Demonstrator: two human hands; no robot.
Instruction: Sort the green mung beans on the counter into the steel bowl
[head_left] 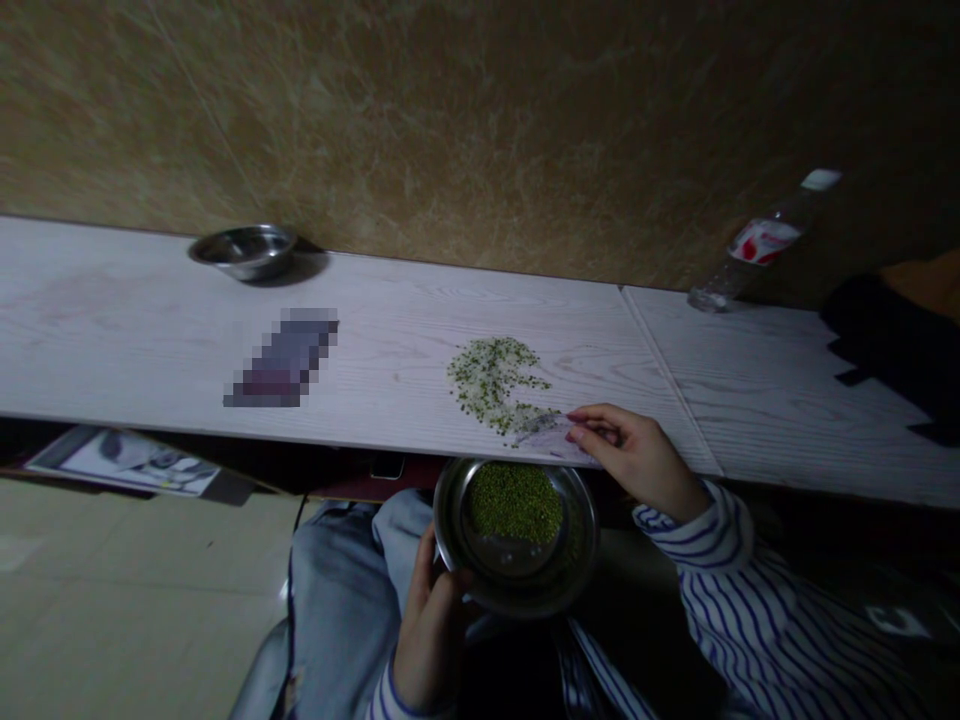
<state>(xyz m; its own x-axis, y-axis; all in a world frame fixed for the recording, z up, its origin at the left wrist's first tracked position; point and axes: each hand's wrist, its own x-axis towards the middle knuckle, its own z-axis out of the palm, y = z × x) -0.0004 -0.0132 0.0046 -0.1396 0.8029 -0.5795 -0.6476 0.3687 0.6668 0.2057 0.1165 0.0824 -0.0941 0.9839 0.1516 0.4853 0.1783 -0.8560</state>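
My left hand (435, 625) grips the rim of a round steel bowl (517, 595), held just below the table's front edge. Green mung beans (516, 503) lie in the bowl, mostly toward its far side. Between the thumb and fingers of my right hand (626, 450) is a thin, clear plastic piece (551, 435), its far end at the edge of a spread pile. That pile (487, 385), green beans mixed with white grains, forms a curved patch on the white wood-grain table (390, 330).
A second steel bowl (251, 262) stands at the back left near the wall. In front of it lies a pixelated flat object (285, 360). A clear bottle with a white cap (761, 245) is at the back right, beside dark cloth (892, 340). Below the table sits an open drawer (127, 462).
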